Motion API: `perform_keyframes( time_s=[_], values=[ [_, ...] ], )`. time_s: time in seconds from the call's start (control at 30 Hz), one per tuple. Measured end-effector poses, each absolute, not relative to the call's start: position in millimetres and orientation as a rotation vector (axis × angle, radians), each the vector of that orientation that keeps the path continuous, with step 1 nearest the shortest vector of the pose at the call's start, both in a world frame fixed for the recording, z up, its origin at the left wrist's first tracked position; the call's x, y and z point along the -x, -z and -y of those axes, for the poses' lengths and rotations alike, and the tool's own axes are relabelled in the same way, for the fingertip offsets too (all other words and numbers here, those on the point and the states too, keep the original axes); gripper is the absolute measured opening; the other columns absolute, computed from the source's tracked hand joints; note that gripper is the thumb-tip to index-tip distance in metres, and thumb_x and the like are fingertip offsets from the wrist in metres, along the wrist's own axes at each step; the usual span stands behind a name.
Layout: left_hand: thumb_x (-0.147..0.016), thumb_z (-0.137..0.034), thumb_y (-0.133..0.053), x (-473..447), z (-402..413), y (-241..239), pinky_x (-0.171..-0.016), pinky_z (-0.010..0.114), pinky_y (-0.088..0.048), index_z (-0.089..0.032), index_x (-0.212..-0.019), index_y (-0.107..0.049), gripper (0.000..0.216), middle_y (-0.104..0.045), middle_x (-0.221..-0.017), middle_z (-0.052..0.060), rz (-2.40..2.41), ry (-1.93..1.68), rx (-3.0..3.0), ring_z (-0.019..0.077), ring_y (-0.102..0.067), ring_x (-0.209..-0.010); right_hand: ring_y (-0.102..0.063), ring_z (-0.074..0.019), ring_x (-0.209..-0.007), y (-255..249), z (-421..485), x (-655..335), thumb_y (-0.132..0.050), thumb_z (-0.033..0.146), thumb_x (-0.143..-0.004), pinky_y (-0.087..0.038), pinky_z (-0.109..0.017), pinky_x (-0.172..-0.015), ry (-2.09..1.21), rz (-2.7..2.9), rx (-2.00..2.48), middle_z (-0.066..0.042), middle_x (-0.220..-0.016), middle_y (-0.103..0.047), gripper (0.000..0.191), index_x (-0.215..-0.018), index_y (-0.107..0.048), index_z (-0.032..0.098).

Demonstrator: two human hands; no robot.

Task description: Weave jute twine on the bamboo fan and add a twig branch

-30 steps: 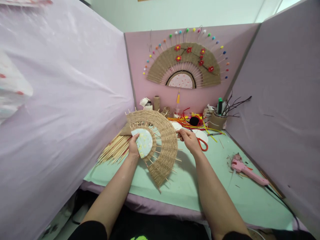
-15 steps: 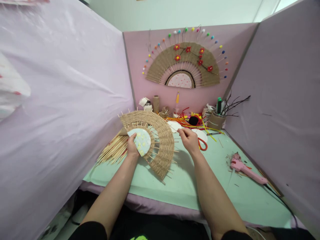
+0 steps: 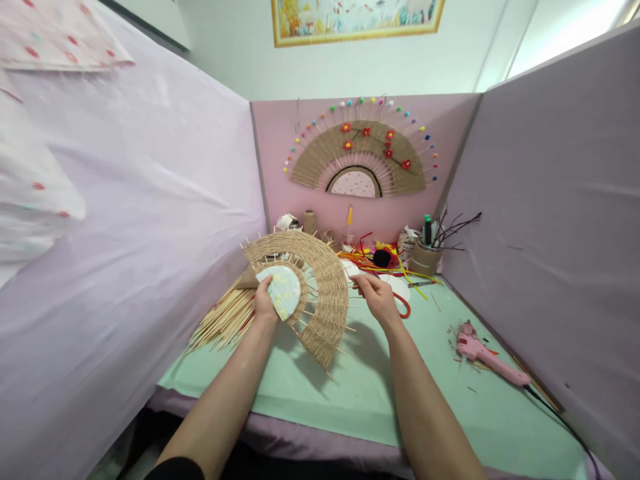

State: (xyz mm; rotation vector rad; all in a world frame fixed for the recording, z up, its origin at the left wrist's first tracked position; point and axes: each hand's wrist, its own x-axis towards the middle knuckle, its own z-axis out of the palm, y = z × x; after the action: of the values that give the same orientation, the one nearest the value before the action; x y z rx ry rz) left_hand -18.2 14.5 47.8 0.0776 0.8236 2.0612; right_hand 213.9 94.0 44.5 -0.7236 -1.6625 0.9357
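My left hand (image 3: 265, 303) grips a half-round woven fan (image 3: 327, 293) by its pale flowered centre piece (image 3: 284, 290) and holds it tilted above the green table (image 3: 380, 380). Thin wooden sticks poke out all round the fan's woven rim. My right hand (image 3: 375, 297) sits at the fan's right edge, fingers pinched together on what looks like a stick end or cord; it is too small to make out.
A bundle of thin sticks (image 3: 225, 320) lies under the fan at the left. Red scissors (image 3: 403, 303), coloured strips (image 3: 380, 257) and a cup of twigs (image 3: 425, 257) crowd the back. A pink glue gun (image 3: 487, 353) lies right. Purple partitions enclose three sides; a finished fan (image 3: 357, 157) hangs behind.
The view has tilted upward, so the table scene sits lower in the picture. The fan has turned slightly in my left hand; my right hand stays pinched at its right edge.
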Motion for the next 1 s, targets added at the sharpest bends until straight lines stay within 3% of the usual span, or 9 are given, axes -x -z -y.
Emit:
perform_keyframes(
  time_s=[0.23, 0.4, 0.7, 1.0],
  values=[
    [-0.083, -0.022, -0.048, 5.8, -21.6, -48.3, -0.084, 0.031, -0.053, -0.009, -0.109, -0.064, 0.033, -0.073, -0.070, 0.005, -0.797, -2.046, -0.058, 0.0200, -0.071, -0.072, -0.051, -0.0125, -0.058, -37.1, -87.7, -216.7, -0.050, 0.060, -0.081, -0.041, -0.026, -0.054, -1.215, 1.429, 0.629, -0.005, -0.067, -0.062, 0.051, -0.091, -0.072, 0.015],
    [-0.085, -0.024, -0.047, 6.4, -23.3, -34.5, -0.087, 0.030, -0.052, -0.010, -0.110, -0.064, 0.033, -0.073, -0.074, 0.006, -0.812, -2.065, -0.019, 0.0189, -0.071, -0.076, -0.050, -0.0120, -0.057, -36.2, -81.6, -217.4, -0.051, 0.060, -0.081, -0.041, -0.026, -0.053, -1.204, 1.483, 0.698, -0.004, -0.067, -0.061, 0.051, -0.088, -0.072, 0.014],
    [-0.085, -0.026, -0.048, 9.7, -21.9, -30.4, -0.090, 0.033, -0.050, -0.010, -0.108, -0.065, 0.033, -0.073, -0.080, 0.007, -0.827, -2.103, -0.009, 0.0214, -0.070, -0.086, -0.052, -0.0138, -0.062, -43.0, -72.8, -220.8, -0.050, 0.045, -0.086, -0.041, -0.025, -0.060, -0.773, 1.743, 0.760, -0.002, -0.067, -0.060, 0.037, -0.073, -0.067, 0.016],
    [-0.082, -0.023, -0.051, 11.9, -24.4, -26.3, -0.088, 0.031, -0.051, -0.012, -0.100, -0.067, 0.027, -0.073, -0.078, 0.006, -0.826, -2.167, -0.029, 0.0204, -0.069, -0.088, -0.054, -0.0147, -0.064, -44.4, -62.8, -224.6, -0.050, 0.037, -0.089, -0.038, -0.027, -0.063, -0.377, 1.909, 0.864, -0.004, -0.071, -0.063, 0.029, -0.074, -0.065, 0.017]
  ],
)
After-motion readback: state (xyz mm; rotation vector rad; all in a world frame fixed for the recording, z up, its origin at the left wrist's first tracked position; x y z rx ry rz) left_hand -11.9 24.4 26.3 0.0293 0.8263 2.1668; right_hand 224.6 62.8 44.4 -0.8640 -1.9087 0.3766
